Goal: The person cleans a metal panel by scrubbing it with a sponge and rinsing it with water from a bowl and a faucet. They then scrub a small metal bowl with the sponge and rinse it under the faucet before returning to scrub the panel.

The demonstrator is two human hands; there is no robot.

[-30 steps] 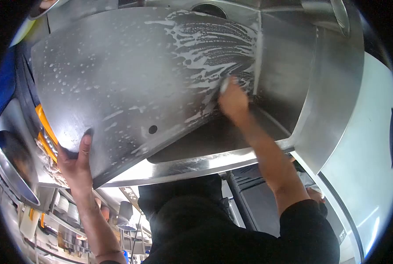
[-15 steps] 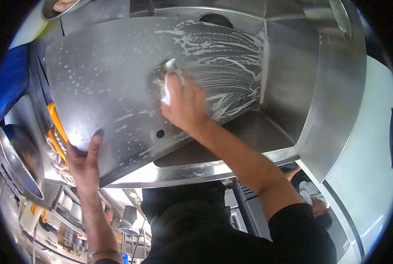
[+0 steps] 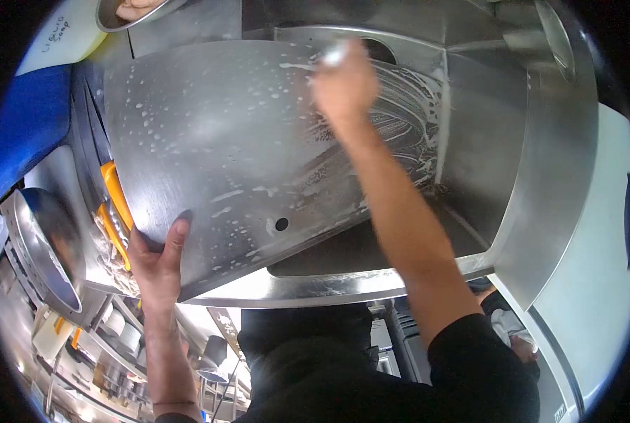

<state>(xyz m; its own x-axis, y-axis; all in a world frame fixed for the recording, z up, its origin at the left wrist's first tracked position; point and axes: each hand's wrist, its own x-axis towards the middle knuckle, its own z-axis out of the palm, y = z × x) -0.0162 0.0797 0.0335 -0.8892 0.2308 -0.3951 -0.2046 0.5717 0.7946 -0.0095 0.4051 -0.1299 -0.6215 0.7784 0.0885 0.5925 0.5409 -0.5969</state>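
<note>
A large grey metal panel [image 3: 209, 134] lies tilted across the sink [image 3: 343, 250], wet with soap drops and streaks of foam. It has a round hole near its front edge. My left hand [image 3: 158, 264] grips the panel's front left corner, thumb on top, fingers underneath and hidden. At the panel's far right part, my right hand [image 3: 347, 84] is closed around a foamy scrubber [image 3: 335, 53], blurred by motion. White suds streak the surface to the right of that hand.
Orange-handled tools [image 3: 116, 194] lie left of the panel, near a metal bowl [image 3: 50, 247]. A liquid soap container [image 3: 64, 35] and a bowl with pale pieces [image 3: 128, 14] stand at the back left. A person [image 3: 509, 328] is partly visible lower right.
My right hand has swept the scrubber away from me and to the right over the panel. Foam there is more smeared. My left hand keeps its hold; the view has shifted slightly.
</note>
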